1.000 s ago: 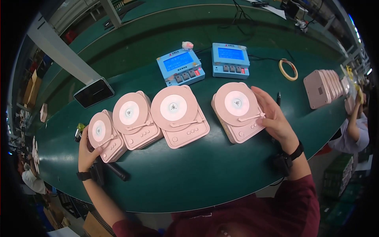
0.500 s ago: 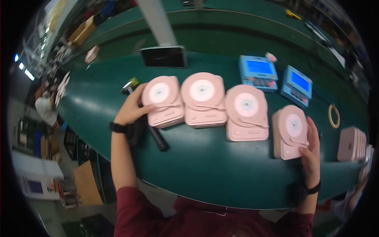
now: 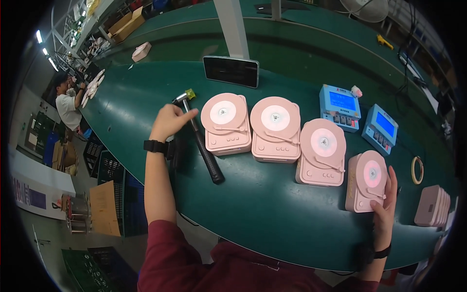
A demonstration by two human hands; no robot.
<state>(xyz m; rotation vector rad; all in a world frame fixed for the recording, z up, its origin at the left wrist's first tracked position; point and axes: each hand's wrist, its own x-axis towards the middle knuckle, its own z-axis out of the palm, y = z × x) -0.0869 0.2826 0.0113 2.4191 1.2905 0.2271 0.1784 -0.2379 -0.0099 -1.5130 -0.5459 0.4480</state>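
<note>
Four pink turntable-shaped players stand in a slightly staggered row on the green counter, and the step in hand looks to be the handling of the one at the right end. The right hand holds this rightmost player by its right side, thumb on the front near the tonearm and fingers along the edge; its disc has a pinkish glow. The left hand grips nothing that shows: its fingers curl loosely and its thumb points out toward the hammer, though whether the thumb touches the shaft I cannot tell. The hammer lies between that hand and the leftmost player. The second player and the third player stand between the two ends, with no hand on them. Behind the right half of the row sit two blue devices with lit screens, and a ring of tape lies just beyond the right hand. As I judge it, moving the rightmost player calls for a firm hold on its body, with the thumb kept off the thin tonearm; using the left hand there calls for clearance over the other players.
</note>
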